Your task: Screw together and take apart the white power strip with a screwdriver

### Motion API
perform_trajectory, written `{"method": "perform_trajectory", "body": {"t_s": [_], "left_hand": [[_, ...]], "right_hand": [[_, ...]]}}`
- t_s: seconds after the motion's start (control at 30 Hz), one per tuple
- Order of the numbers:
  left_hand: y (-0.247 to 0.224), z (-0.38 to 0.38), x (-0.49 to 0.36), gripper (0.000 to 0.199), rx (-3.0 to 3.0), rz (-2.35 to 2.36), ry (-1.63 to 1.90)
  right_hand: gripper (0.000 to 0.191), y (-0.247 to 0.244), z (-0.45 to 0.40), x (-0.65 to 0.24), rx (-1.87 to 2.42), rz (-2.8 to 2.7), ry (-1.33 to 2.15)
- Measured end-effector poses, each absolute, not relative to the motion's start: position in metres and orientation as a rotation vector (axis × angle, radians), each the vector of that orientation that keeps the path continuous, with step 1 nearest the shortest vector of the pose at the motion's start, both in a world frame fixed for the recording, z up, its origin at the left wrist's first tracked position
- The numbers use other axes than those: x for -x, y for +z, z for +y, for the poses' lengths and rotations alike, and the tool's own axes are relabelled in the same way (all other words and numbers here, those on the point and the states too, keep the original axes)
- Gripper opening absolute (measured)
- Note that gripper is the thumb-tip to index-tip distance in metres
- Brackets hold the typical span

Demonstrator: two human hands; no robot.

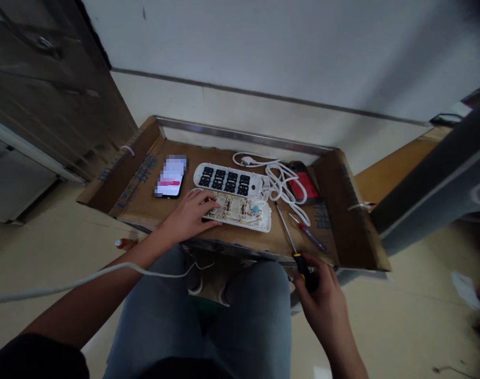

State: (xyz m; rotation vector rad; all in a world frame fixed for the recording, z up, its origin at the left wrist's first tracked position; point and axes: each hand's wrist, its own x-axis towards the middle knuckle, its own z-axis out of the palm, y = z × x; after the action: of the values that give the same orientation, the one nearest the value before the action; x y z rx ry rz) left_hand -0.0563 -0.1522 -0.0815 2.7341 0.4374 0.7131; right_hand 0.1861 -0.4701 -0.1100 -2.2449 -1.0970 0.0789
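Note:
A white power strip lies opened up in two halves on cardboard. Its lower half (256,217) shows metal contact strips, wires and a blue round part inside. My left hand (190,215) grips that half at its left end, thumb along the near edge and fingers over the top. Just behind lies the other half (224,180), with rows of black socket inserts. In my right hand (321,289) is a screwdriver (288,231) with a black and yellow handle, its shaft pointing up and left, tip close to the right end of the lower half.
A cardboard tray (141,210) holds everything. Coiled white cable (279,181) with a plug lies at the back right, beside a red and black case (304,184). A small purple-handled screwdriver (311,236) lies at right, a phone (171,177) at left. Another cable (106,271) crosses my left forearm.

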Motion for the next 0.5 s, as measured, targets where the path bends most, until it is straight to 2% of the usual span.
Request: {"method": "perform_trajectory", "body": {"t_s": [0.27,0.5], "left_hand": [[-0.086,-0.15,0.056,0.043,-2.649,0.44,0.747],[-0.092,-0.15,0.058,0.042,-2.608,0.427,0.795]], "right_hand": [[0.078,-0.095,-0.473,-0.172,2.279,-0.816,0.139],[0.089,-0.084,-0.482,-0.169,2.29,-0.564,-0.045]]}}
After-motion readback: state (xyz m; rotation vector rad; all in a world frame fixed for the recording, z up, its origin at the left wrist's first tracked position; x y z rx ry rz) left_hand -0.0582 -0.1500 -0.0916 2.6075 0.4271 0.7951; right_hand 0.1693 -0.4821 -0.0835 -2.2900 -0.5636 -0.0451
